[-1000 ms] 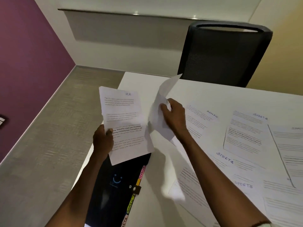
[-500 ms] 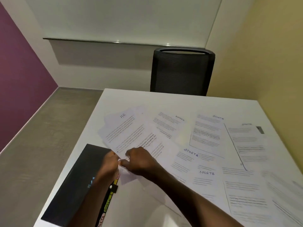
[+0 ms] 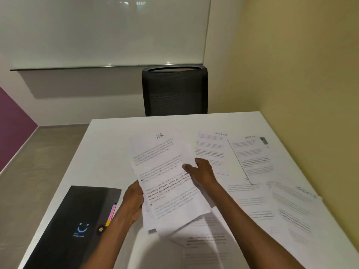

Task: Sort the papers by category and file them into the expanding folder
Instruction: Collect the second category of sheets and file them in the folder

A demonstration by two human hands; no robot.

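Lifting clear of the white counter [image 3: 108, 144] again, the white printed stack headed "HR" [image 3: 167, 179] is gripped by both hands, left [image 3: 134, 202] and right [image 3: 202, 171] (gathered, seemingly), just right of the closed black expanding folder [image 3: 77, 226].

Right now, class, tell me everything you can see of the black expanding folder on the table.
The expanding folder lies flat and closed on the white table, near its left edge, turned at a slant. Its black cover looks like smooth plastic and bears a pale blue smile mark with small unreadable print below. A round clasp sits at its right edge, and pink and yellow tabs stick out there. The left hand's forearm crosses its right edge; whether they touch cannot be told.
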